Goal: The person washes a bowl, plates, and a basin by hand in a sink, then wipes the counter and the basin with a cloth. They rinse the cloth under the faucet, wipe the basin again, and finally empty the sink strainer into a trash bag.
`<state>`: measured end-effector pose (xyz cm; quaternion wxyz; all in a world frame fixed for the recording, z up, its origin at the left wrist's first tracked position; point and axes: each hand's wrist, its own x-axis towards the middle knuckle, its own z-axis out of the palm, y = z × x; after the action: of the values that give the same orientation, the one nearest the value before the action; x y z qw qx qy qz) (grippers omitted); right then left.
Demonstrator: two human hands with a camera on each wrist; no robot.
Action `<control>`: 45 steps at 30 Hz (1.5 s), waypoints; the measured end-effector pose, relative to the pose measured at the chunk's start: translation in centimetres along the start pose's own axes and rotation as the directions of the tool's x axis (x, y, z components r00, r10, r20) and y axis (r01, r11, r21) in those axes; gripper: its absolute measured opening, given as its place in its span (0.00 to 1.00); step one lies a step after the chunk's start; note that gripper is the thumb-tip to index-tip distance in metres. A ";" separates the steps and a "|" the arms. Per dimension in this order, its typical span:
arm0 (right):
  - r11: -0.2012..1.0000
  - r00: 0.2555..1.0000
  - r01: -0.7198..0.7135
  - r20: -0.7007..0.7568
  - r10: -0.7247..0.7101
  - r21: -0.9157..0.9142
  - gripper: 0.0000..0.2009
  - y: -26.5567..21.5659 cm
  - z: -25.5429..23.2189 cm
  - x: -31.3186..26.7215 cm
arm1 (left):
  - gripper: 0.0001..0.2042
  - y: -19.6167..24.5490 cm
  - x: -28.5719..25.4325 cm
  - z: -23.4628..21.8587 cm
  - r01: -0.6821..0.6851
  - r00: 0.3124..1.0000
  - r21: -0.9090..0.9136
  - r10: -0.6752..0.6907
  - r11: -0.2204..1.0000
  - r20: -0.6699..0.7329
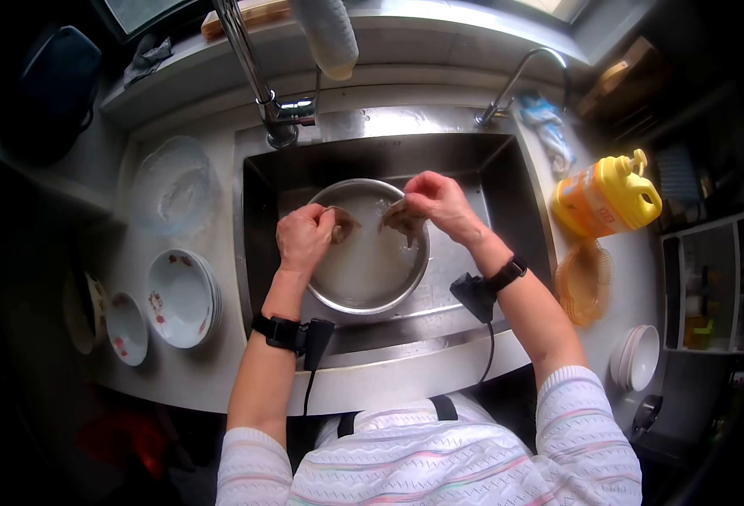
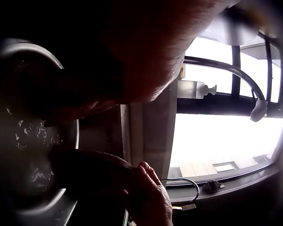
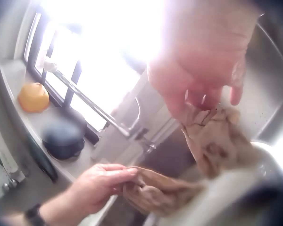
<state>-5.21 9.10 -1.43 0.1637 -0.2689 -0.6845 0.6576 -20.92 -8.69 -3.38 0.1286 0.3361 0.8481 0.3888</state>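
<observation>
While the left hand (image 1: 302, 238) pinches a limp, mottled brown piece (image 1: 344, 224) at ten o'clock over the round, silver metal basin (image 1: 365, 311) of cloudy water (image 1: 362, 270), the right hand (image 1: 444, 205) clamps a second soft brown piece (image 1: 404, 223) at two o'clock.

This is a kitchen, most likely in a home: a steel sink (image 1: 465, 325) is set into a pale counter (image 1: 148, 375), with a tall faucet (image 1: 250, 63) and a slimmer curved tap (image 1: 520, 76) at its back edge and a round metal bowl (image 1: 363, 310) of cloudy water inside it. Stacked bowls with a red floral pattern (image 1: 178, 299) and a clear bowl (image 1: 169, 185) stand on one side, while a yellow pump jug (image 1: 604, 196), an orange-tinted basket (image 1: 583, 282) and small white bowls (image 1: 639, 358) stand on the other. Windows (image 2: 226, 141) rise behind the sink, above a sill.
</observation>
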 end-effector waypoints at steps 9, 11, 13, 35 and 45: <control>0.960 0.947 -0.262 0.219 0.236 0.097 0.07 -1.5 1.7 -0.4 | 0.12 3.1 -1.4 2.9 0.083 0.950 -0.286 0.011 0.955 0.313; 0.991 0.969 -0.123 0.223 0.109 0.052 0.08 -1.5 1.8 -0.6 | 0.12 3.0 -1.0 2.9 0.100 0.916 -0.289 0.026 0.952 0.400; 0.992 0.970 -0.120 0.220 0.108 0.042 0.10 -2.3 1.2 -1.0 | 0.10 2.7 -0.8 2.8 0.113 0.882 -0.241 0.015 0.964 0.472; 0.886 0.926 -0.316 0.093 0.365 -0.339 0.14 2.6 2.2 -3.1 | 0.06 6.0 -0.5 -4.1 0.455 0.482 -0.623 0.412 0.636 0.773; 0.902 0.836 -0.389 0.483 0.260 0.188 0.21 1.6 4.4 -6.8 | 0.11 1.7 2.0 -1.7 0.461 0.810 -0.682 0.045 0.568 0.585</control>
<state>-2.04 1.57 -2.48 -0.0767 -0.1979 -0.5476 0.8094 -22.41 -7.54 -0.86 0.5464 0.2291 0.5427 0.5954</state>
